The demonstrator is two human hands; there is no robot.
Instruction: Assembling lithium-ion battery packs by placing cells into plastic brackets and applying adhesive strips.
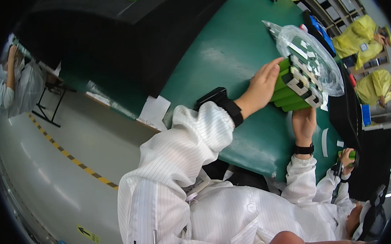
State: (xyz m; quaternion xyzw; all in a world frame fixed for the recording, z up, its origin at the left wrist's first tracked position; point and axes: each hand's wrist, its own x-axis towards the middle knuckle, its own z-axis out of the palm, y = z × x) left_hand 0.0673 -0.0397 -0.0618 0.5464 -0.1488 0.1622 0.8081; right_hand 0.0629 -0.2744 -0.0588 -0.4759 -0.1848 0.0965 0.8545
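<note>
A battery pack point(289, 98) of several green cylindrical cells is raised over the green table, its end with pale metal strips and dark gaps tilted up and to the right. My left hand point(262, 86) grips its left upper side, fingers laid along the cells and thumb near the edge. From below, my right hand point(303, 122) holds the pack's lower end, with part of its fingers hidden behind the cells. Just beyond the pack lies a clear plastic bag point(332, 69) with white pieces on and around it.
The green table point(218, 52) carries a black covering point(153, 39) at left and white strips point(325, 142) near the right. Beside me a co-worker's hand point(346, 157) holds a green item. People in yellow coats point(357, 38) are at the far right. A floor point(71, 158) with a striped line lies left.
</note>
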